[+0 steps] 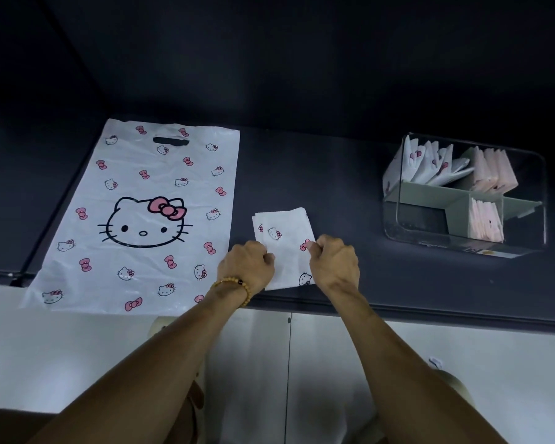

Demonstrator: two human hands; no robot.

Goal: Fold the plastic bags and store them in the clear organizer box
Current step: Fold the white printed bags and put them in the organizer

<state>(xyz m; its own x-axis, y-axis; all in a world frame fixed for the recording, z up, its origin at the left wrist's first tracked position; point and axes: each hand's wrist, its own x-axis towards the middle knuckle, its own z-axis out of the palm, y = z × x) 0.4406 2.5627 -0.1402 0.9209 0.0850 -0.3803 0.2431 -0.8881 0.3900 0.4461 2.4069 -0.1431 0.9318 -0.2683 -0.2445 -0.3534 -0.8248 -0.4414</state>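
Note:
A folded white plastic bag (282,241) with cat faces and pink bows lies on the dark table in front of me. My left hand (245,264) pinches its left edge, and my right hand (334,262) pinches its right edge. A large unfolded bag (141,216) of the same print lies flat to the left. The clear organizer box (523,232) stands at the right and holds several folded bags in its grey-divided compartments.
The dark table (350,174) runs wide, with its front edge just below my hands. A dark wall rises behind it. The large bag's lower edge hangs slightly over the table front. Pale floor shows below.

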